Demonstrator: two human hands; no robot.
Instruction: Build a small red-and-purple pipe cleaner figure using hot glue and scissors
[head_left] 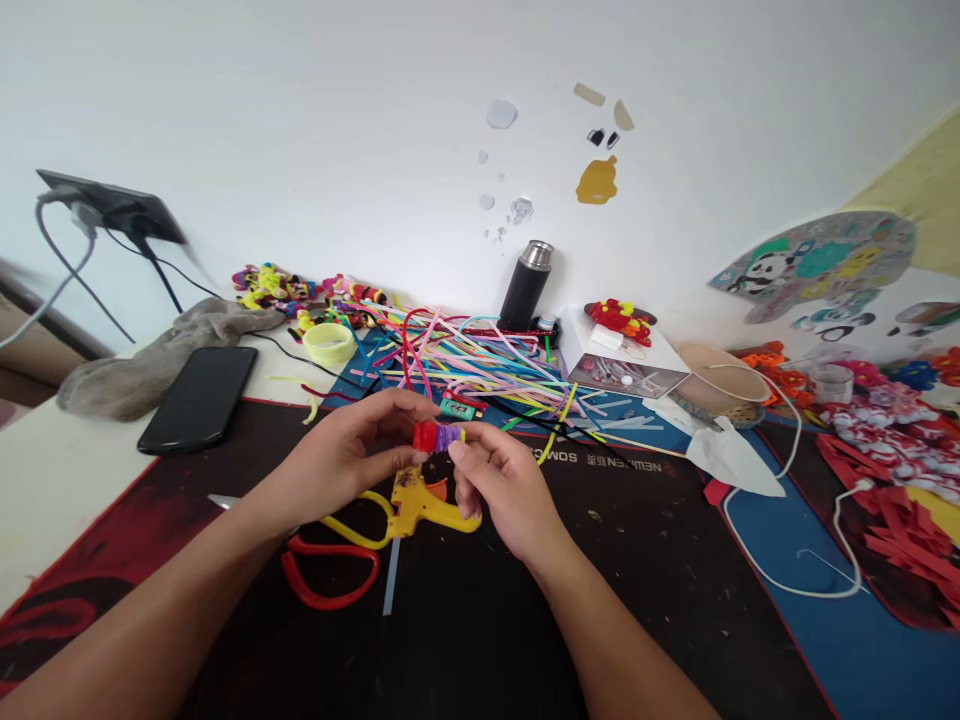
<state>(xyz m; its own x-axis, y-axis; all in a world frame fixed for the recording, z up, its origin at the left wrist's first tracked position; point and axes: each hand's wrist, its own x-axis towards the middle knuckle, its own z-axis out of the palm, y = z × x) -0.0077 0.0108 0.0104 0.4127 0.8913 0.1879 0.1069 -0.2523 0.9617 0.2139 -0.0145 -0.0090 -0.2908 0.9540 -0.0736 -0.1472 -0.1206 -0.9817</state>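
Observation:
Between my two hands is a small coiled pipe-cleaner piece (448,437), red at its left end and purple with a bit of yellow at its right. My left hand (356,450) pinches the red end, and my right hand (504,478) grips the purple end. A red pipe cleaner (406,350) loops up above the left fingers; where it joins is hidden. Just beneath the hands lies a yellow glue gun (431,508) with a pale glue stick (391,577) by it. Scissors (334,598) with red and yellow handles rest below my left hand.
Loose pipe cleaners (465,360) spread behind the hands, beside a black thermos (526,288). A phone (199,400) and a yellow tape roll (330,345) lie at left. At right are a white box (626,360), a white cord (795,595) and red strips (911,545).

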